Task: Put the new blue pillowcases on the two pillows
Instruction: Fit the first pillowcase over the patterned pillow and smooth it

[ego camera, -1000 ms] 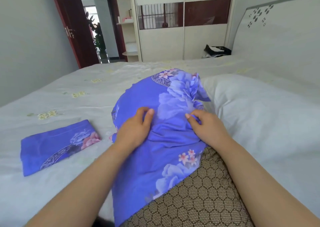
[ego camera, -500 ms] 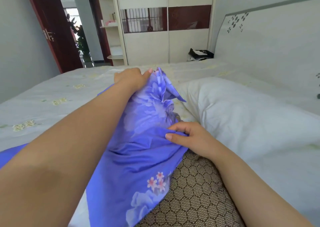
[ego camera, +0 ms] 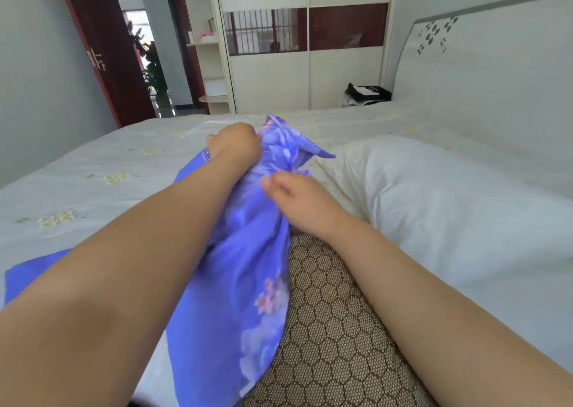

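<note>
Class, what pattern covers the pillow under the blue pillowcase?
A dark honeycomb mesh on the pillow, clearest in the head view.

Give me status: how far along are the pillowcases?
Done: none fully. In hand: left hand grips the blue pillowcase, right hand on it, partway over the honeycomb-mesh pillow. Left: finish it; second blue pillowcase unused; white pillow bare.

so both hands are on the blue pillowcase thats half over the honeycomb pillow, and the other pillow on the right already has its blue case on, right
Not quite. The head view shows the other pillow on the right is bare white, with no blue case on it. The rest holds: the left hand and right hand are on the blue pillowcase, half over the honeycomb pillow.
</note>
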Demonstrator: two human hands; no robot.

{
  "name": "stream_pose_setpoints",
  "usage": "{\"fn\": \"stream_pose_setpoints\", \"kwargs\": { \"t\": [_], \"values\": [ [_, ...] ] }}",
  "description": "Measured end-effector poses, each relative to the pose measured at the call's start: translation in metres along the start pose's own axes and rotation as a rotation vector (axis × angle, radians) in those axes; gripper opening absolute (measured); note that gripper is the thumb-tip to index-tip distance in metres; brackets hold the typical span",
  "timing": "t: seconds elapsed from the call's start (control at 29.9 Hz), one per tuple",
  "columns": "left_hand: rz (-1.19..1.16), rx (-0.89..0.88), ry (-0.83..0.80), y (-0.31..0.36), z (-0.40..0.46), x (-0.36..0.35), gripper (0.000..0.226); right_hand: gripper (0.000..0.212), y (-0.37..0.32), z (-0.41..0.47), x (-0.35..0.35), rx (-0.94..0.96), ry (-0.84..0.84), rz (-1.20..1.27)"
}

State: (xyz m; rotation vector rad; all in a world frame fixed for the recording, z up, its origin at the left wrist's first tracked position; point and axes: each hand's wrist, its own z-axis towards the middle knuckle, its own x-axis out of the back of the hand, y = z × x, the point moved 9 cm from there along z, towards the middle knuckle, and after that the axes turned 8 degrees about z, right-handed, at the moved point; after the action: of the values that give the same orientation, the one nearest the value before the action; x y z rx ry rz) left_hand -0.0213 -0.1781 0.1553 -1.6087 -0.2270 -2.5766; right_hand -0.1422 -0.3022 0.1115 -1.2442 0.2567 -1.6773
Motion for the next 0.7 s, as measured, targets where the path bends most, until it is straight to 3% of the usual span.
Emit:
{"fn": "stream_pose_setpoints", "kwargs": {
  "t": [0.1,0.2,0.27,0.37,0.5,0.6,0.7],
  "values": [
    [-0.004,0.019,0.096,-0.018,0.007,0.018,0.03,0.056,0.001,-0.031,-0.016,-0.032,-0.239,-0.354],
    [-0.013,0.109,0.124,-0.056,0.014,0.019,0.03,0.061,0.031,-0.062,0.03,-0.244,-0.303,-0.103],
    [-0.014,0.038,0.199,-0.047,0.009,0.017,0.028,0.058,0.044,-0.073,0.048,-0.34,-0.351,0.037],
    [-0.141,0.009,0.257,-0.037,0.002,0.012,0.032,0.055,0.052,-0.081,0.038,-0.314,-0.475,-0.151],
    [-0.234,0.024,0.201,-0.042,-0.019,-0.014,0.042,0.04,0.06,-0.073,0.063,-0.291,-0.244,-0.331],
    [-0.287,-0.095,-0.009,-0.022,-0.06,-0.067,0.046,0.056,0.036,-0.059,0.067,-0.128,-0.144,-0.718],
    [-0.498,-0.198,0.01,-0.016,-0.122,-0.073,0.043,0.06,-0.008,-0.05,0.026,0.073,-0.236,-0.607]
  ]
}}
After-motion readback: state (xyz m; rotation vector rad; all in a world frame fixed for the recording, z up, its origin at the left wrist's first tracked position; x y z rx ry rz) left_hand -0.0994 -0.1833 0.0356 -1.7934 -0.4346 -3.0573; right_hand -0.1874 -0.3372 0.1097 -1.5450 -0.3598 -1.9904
